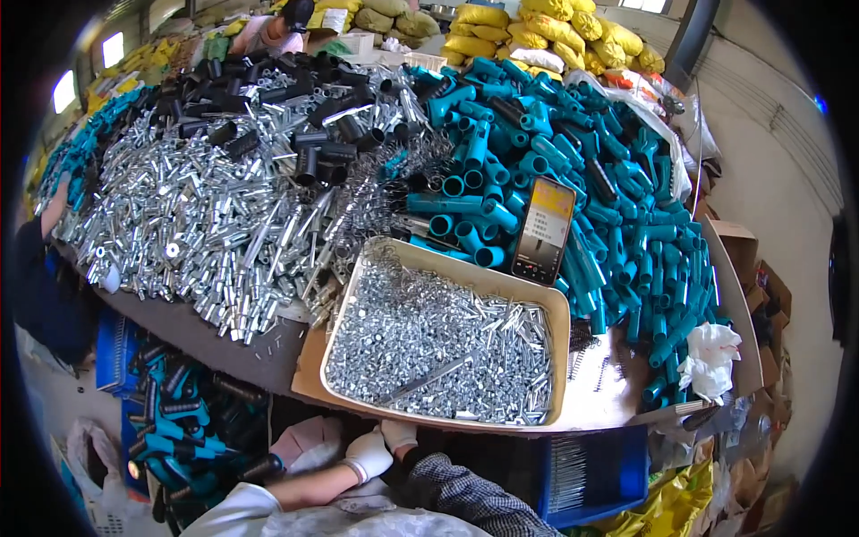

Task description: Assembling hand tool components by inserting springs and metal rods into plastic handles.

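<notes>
Both of my hands are in white gloves, close together just below the near edge of the table. My left hand (368,455) shows mostly its back; its fingers are turned away from view. Beside it, my right hand (399,435) is partly cut off by the table edge, and its fingers are hidden. Whatever either hand may hold cannot be made out. Right above them stands a cream plastic tray (562,358) of small metal parts, with long tweezers (429,377) lying on top. A phone (544,229) with a lit screen leans behind the tray.
Teal plastic handles (617,242) heap up at right, shiny metal tubes (206,224) at left, black sleeves (331,152) behind. Below the table are a blue bin (595,501) and teal-and-black assembled pieces (179,421). A co-worker's arm (54,210) reaches in at far left.
</notes>
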`<state>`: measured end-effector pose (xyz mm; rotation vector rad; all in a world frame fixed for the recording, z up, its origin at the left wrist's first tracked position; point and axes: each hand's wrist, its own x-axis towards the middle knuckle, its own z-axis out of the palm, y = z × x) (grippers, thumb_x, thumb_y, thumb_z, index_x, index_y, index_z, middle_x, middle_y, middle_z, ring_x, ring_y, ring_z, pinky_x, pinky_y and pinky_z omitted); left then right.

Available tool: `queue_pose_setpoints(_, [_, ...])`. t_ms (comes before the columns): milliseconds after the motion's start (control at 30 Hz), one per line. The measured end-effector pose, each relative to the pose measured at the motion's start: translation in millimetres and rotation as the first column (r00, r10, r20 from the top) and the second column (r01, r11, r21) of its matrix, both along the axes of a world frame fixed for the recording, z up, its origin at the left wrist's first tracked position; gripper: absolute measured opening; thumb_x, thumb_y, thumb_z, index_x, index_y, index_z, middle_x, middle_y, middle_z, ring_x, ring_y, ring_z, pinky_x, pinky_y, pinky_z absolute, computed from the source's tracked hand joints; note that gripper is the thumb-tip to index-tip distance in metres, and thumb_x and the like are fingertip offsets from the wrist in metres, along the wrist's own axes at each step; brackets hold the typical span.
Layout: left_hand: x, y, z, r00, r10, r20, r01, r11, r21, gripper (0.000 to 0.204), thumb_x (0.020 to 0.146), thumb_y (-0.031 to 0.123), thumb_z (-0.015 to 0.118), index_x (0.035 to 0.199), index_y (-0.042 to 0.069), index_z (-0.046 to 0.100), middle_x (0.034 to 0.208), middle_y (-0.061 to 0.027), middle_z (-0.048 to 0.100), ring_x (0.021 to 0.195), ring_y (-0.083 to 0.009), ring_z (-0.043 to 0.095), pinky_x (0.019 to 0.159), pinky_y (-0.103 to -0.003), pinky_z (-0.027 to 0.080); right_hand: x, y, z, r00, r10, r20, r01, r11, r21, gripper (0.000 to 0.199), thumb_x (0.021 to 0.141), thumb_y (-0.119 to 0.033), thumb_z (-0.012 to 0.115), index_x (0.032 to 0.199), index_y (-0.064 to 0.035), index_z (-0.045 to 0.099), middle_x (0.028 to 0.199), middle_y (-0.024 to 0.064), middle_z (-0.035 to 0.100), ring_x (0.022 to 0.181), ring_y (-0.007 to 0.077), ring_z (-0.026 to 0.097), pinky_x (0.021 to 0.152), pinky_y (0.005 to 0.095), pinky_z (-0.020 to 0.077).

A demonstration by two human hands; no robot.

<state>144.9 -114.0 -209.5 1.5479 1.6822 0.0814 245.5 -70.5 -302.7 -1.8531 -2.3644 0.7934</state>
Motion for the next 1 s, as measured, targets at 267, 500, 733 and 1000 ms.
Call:
queue_pose_setpoints(267, [-22.7, 1.5, 2.8, 0.992, -0.072, 0.105, 0.067, 0.997, 0.045, 0.056, 0.079, 0.035, 0.067, 0.12, -0.002, 0.057, 0.102, -0.0286, 0.068, 0.094, -0.0463, 0.065, 0.082, -0.05, 0.052, -6.0, 3.0, 26.9, 0.994, 0.067, -0.089, -0.062, 0.996, 0.057, 0.032, 0.093, -0.027, 0.05, 0.114, -0.0084, 0.065, 0.106, 0.0187, 0.068, 0.102, 0.0392, 0.063, 0.096, 0.0473, 0.0461])
queue_pose_setpoints(500, [-7.2, 6.5, -5.8, 0.998, 0.049, 0.029, -0.049, 0.999, -0.01, 0.048, 0.079, 0.024, 0.062, 0.117, -0.004, 0.058, 0.097, -0.0294, 0.068, 0.091, -0.0453, 0.067, 0.083, -0.05, 0.053, -5.2, 0.3, 1.4, 0.999, -0.044, -0.031, 0.046, 0.997, 0.062, 0.037, 0.088, -0.033, 0.054, 0.112, -0.0102, 0.069, 0.114, 0.0173, 0.069, 0.106, 0.0392, 0.064, 0.095, 0.0514, 0.048])
queue_pose_setpoints(733, [-23.1, -10.6, -32.8, 0.995, -0.1, -0.027, 0.101, 0.993, 0.058, 0.044, 0.081, 0.026, 0.06, 0.115, -0.002, 0.061, 0.093, -0.0252, 0.07, 0.086, -0.0442, 0.068, 0.08, -0.05, 0.053, -16.5, -12.4, 18.4, 0.998, -0.033, -0.046, 0.041, 0.98, 0.197, 0.041, 0.093, -0.031, 0.048, 0.123, -0.0063, 0.061, 0.126, 0.0212, 0.061, 0.117, 0.0412, 0.057, 0.1, 0.053, 0.0433])
queue_pose_setpoints(1000, [-16.9, 4.3, 1.1, 0.984, -0.149, 0.098, 0.145, 0.988, 0.048, 0.049, 0.079, 0.032, 0.065, 0.115, -0.001, 0.061, 0.101, -0.027, 0.068, 0.093, -0.0446, 0.066, 0.082, -0.049, 0.052, 6.9, 2.8, 11.9, 0.988, -0.026, -0.151, 0.039, 0.996, 0.085, 0.042, 0.096, -0.031, 0.043, 0.127, -0.0105, 0.062, 0.13, 0.0177, 0.061, 0.118, 0.0384, 0.058, 0.104, 0.0516, 0.0422])
